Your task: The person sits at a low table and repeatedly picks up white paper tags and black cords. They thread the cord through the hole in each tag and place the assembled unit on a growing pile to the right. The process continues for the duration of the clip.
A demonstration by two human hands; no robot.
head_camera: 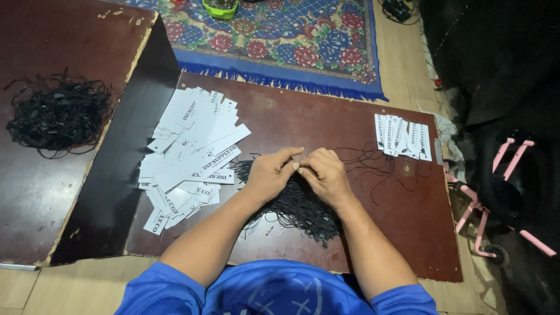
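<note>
Two hands meet at the middle of the brown counter [350, 122], fingertips touching over the heap of black strings [294, 207]. My left hand [269, 174] has thumb and forefinger pinched together, and my right hand [326, 174] is pinched against it; whatever sits between them is too small to tell, most likely one thin string, so I cannot say for sure what each grip holds. No white tag is in either hand. Loose pile of white paper tags [189, 154] lies just left of my left wrist, fanned and overlapping. Small row of tags with strings on them [403, 137] lies near the right far edge, black strands [373, 160] trailing from it toward my right hand. Second tangle of black strings [57, 114] sits on the other dark board [35, 192] to the far left, well apart. Patterned rug [291, 35] beyond the counter, green bowl [220, 8] on it, pink frame [496, 198] on the right. Judgement: step in hand looks like working one string free of the heap. Next move calls for a tag from the left pile, so one hand must let go while the other keeps the pinch.
</note>
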